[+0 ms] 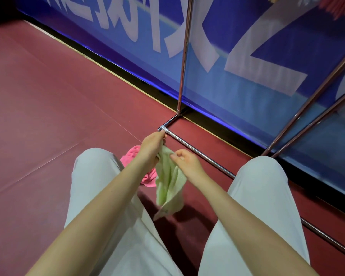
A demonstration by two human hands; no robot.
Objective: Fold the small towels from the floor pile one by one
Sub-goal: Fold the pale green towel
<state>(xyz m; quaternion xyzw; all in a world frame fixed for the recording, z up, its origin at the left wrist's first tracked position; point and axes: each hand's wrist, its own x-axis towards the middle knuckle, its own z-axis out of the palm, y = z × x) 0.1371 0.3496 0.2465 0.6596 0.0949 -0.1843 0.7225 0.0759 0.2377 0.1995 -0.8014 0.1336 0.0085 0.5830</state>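
Pale-trousered knees (116,196) over red floor (48,96), both hands' fingers (174,156) pinching green towel (170,188) near blue banner (237,80).

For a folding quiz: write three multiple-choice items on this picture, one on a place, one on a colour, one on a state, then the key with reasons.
1. Where does the pink towel lie?
A. On the red floor
B. On the rack's rail
C. On a knee

2. What colour is the towel held up in the hands?
A. White
B. Light green
C. Blue

3. How is the green towel now?
A. Folded flat on the floor
B. Hanging crumpled from both hands
C. Draped over the rail

Key: 1 A, it rests on the floor behind the left hand. 2 B, pale green cloth. 3 B, left hand and right hand pinch its top; the rest dangles.
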